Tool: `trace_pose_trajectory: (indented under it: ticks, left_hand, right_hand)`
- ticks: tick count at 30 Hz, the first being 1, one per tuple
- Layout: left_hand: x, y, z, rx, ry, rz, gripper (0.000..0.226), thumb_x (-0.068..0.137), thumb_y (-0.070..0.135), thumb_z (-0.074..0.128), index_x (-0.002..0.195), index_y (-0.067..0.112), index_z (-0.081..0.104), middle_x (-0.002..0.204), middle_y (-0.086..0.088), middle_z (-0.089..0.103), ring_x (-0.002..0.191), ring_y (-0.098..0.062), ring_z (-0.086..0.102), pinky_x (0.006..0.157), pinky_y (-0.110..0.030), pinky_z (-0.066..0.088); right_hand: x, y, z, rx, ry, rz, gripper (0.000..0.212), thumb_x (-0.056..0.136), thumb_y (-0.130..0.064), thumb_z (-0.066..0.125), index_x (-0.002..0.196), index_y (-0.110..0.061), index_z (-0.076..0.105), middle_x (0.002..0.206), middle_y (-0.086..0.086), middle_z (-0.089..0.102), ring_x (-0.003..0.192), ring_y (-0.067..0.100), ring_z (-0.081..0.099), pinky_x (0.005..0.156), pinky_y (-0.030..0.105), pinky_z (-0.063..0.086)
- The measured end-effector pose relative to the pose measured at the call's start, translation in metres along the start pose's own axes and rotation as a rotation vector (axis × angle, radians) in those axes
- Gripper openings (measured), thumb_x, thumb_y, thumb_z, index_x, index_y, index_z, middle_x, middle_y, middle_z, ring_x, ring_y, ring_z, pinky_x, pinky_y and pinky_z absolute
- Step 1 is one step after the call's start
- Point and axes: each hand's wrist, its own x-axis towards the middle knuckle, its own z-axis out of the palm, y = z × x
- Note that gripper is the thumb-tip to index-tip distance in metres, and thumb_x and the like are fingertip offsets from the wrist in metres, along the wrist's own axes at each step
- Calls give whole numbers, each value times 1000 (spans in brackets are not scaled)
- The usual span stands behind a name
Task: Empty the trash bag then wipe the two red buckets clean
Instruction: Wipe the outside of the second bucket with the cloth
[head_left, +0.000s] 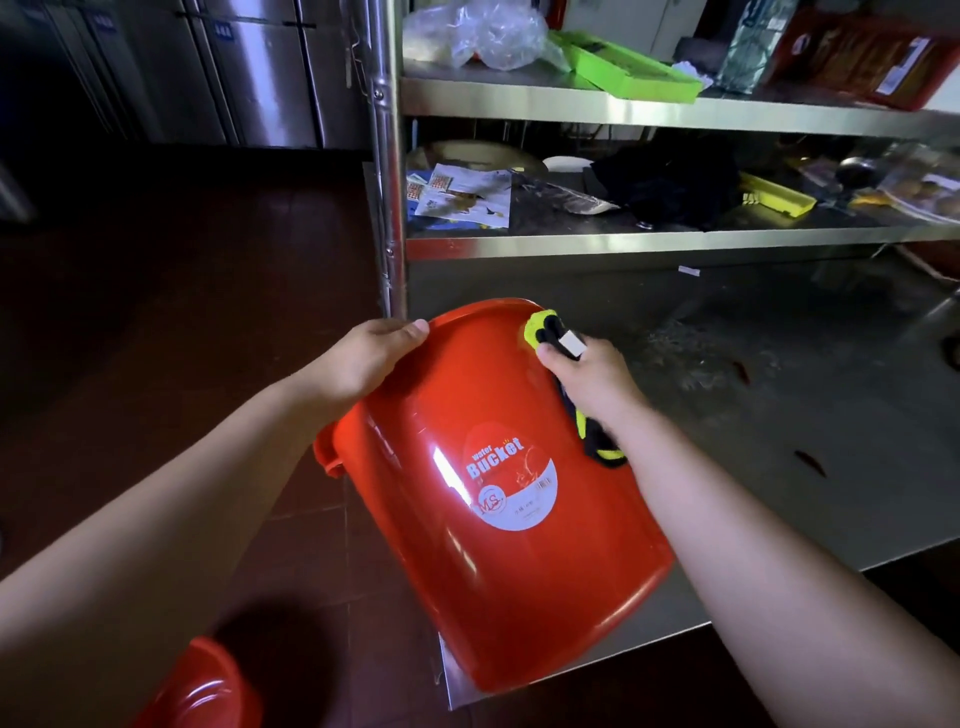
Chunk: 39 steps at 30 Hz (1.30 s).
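Observation:
A red bucket (493, 545) with a white "Water Bucket" label lies tilted on the corner of the steel table (779, 415), its bottom toward me and its rim toward the shelves. My left hand (363, 358) grips the far rim on the left. My right hand (592, 379) holds a black and yellow cloth (545, 325) pressed against the bucket's upper right side; the cloth's tail hangs below my wrist. A second red bucket (208, 691) shows partly at the lower left on the floor. No trash bag is in view.
Steel shelves (623, 109) stand behind the table with papers (462, 197), a green tray (623, 70), a yellow tray (776, 200), plastic bags and dark cloth. Red chili bits (810, 462) lie on the wet tabletop. Dark red tile floor lies to the left, steel cabinets beyond.

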Motion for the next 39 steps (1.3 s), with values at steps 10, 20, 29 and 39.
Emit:
trace_pose_trajectory:
  ticks: [10,20,29,39]
  left_hand:
    - [36,20,25,135,-43,25,29,95,40,48,101,19,67,110,-3,68,97,-13,64,93,-28,46]
    - [44,16,33,404,130,81,46,90,57,44,87,18,68,99,-7,68,100,-23,61,95,-35,46]
    - [36,7,21,247,16,27,29,72,38,77,93,19,69,89,0,72,84,-18,70,83,-35,56]
    - [63,27,48,414,12,43,29,74,40,75,89,17,64,89,-3,66,83,-19,62,78,-26,47]
  right_hand:
    - [-111,1,44,-885,-57,-603,55,86,-35,57,138,-40,40,157,-3,20,145,29,8,107,56,18]
    - [-85,24,-6,-421,68,-465,28,88,-37,57,106,-19,69,136,-10,51,121,12,46,94,30,39]
    - [-54,42,-34,-1,73,195,36,90,-40,58,63,-18,50,53,-8,50,49,9,51,39,15,34]
    - [-147,37,11,-821,111,-392,53,84,-37,57,136,-40,43,152,-1,33,139,33,25,101,57,29]
